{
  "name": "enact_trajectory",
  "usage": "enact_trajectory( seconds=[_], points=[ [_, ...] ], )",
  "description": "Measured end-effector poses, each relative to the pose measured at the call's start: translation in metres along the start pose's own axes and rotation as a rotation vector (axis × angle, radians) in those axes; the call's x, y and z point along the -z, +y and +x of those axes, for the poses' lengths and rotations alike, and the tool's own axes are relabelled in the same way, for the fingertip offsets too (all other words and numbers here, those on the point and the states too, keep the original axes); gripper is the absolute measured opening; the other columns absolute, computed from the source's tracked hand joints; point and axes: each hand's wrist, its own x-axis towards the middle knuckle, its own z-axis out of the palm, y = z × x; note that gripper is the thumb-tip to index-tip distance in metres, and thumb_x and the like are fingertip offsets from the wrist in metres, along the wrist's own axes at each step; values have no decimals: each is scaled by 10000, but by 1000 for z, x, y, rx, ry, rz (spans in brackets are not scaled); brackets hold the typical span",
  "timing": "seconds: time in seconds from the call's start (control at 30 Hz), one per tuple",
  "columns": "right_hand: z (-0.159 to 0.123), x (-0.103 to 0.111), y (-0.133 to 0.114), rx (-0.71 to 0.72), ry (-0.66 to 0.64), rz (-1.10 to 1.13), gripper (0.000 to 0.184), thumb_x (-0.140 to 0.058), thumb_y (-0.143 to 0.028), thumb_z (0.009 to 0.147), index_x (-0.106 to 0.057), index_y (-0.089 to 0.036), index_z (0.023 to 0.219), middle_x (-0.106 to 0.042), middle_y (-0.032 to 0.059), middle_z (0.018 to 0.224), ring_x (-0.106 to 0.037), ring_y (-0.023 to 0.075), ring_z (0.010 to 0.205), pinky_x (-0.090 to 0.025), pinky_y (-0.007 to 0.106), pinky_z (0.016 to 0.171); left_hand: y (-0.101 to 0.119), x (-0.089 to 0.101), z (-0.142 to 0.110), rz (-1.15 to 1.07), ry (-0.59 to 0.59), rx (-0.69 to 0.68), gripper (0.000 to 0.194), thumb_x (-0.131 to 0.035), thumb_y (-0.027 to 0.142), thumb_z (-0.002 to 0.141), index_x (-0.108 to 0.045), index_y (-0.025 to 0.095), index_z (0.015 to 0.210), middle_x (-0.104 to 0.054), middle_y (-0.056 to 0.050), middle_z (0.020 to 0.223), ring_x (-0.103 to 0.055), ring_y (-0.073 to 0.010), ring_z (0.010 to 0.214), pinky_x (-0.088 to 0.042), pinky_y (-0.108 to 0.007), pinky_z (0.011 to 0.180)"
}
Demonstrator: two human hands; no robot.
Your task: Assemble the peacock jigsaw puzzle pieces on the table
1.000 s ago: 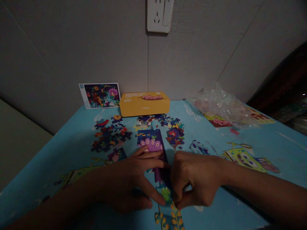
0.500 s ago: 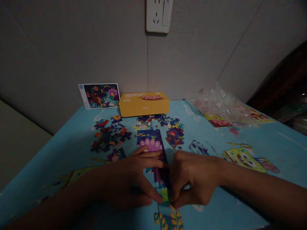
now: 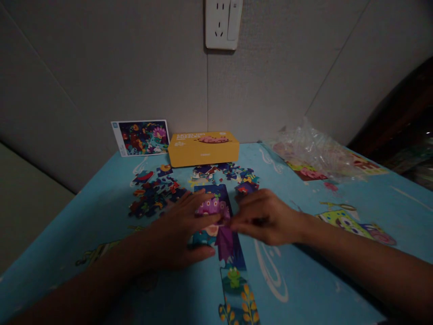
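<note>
A narrow joined strip of jigsaw puzzle (image 3: 233, 257) runs up the middle of the blue tabletop, showing a purple creature, a green frog and orange leaves. My left hand (image 3: 189, 221) lies over the strip's upper left part, fingers stretched and apart. Against the strip's upper right edge, my right hand (image 3: 262, 219) has its fingers and thumb pinched together; whatever is between the tips is hidden. Loose puzzle pieces (image 3: 152, 194) are heaped left of the strip. More puzzle pieces (image 3: 233, 170) lie beyond its top, and a dark puzzle piece (image 3: 246, 187) shows behind my right hand.
Against the wall, a yellow puzzle box (image 3: 204, 151) stands beside a picture card (image 3: 144, 137) of an underwater scene. Crumpled clear plastic (image 3: 318, 146) covers printed sheets at the back right. A wall socket (image 3: 222, 25) is above the cartoon-printed tablecloth (image 3: 321, 280).
My right hand has moved up from beside the frog to the purple creature. My left hand has shifted slightly up and left, its thumb leaving the frog area, which is now uncovered.
</note>
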Motion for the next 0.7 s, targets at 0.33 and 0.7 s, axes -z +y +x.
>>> enact_trajectory(
  seconds=[0.33, 0.7],
  points=[
    [0, 22, 25, -634, -20, -516, 544, -696, -531, 810, -662, -127, 1172, -677, 155, 1020, -656, 285, 861, -488, 358, 737, -1, 6, 3, 105, -119, 195, 847, -689, 540, 822, -354, 224, 1533, -268, -212, 1588, -226, -450, 1472, -91, -733, 1152],
    [0, 22, 43, -628, 321, 100, 335, -559, -318, 907, -669, -137, 1167, -683, 43, 768, -617, 173, 656, -478, 292, 615, -3, 5, 0, 110, -100, 173, 831, -668, 566, 843, -347, 240, 1537, -268, -209, 1593, -245, -441, 1471, -26, -730, 1152]
  ],
)
